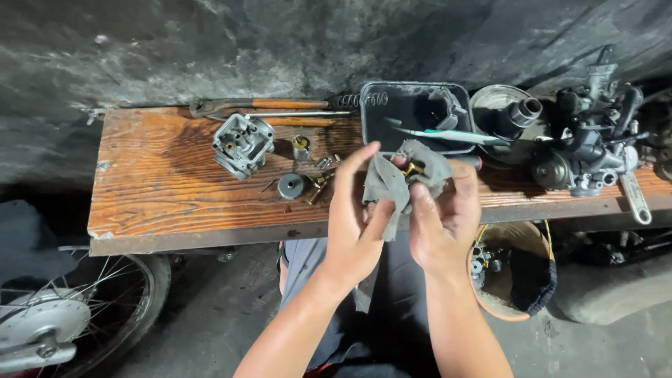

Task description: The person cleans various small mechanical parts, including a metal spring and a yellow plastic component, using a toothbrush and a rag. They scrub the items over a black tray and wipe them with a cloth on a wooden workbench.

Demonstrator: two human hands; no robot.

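Both hands, left hand (353, 224) and right hand (441, 217), grip a grey rag (392, 178) wrapped around 1 small brass part (411, 168) above the wooden surface (161, 182).

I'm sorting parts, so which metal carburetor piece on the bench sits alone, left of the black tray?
The silver carburetor body on bare wood left of the black tray; the darker assembly is at the bench's right end.

One head camera looks steeply down, close over the wooden bench (175, 182).

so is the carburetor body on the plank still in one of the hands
No, the carburetor body lies on the plank; both hands hold a grey rag.
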